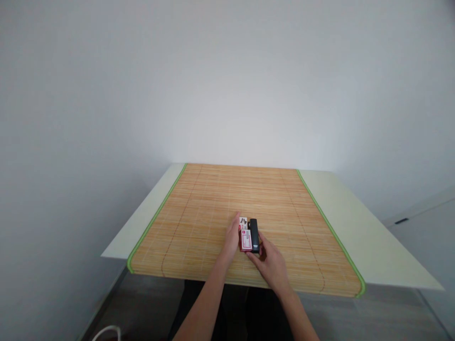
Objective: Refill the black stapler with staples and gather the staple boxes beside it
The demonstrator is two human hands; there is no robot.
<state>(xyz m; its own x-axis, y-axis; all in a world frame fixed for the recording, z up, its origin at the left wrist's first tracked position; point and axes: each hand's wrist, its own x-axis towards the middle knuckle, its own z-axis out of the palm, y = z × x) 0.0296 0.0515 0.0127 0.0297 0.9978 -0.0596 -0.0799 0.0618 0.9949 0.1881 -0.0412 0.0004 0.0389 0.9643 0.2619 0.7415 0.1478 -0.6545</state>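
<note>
Near the front middle of the bamboo mat, a black stapler (254, 235) lies lengthwise beside two small boxes. The nearer one is a red and white box (246, 240) with a label. Just beyond it sits a white box (243, 221) with a dark picture, partly covered by the nearer box. My left hand (232, 235) rests along the left side of both boxes, fingers straight. My right hand (270, 263) curls about the stapler's near right corner, its thumb at the front edge of the red and white box; some fingertips are hidden.
The bamboo mat (213, 199) with green edging covers the middle of a white table (341, 213). A white wall (241, 94) stands behind the table. My legs are under the front edge, and a white curved object (106, 328) shows at the lower left.
</note>
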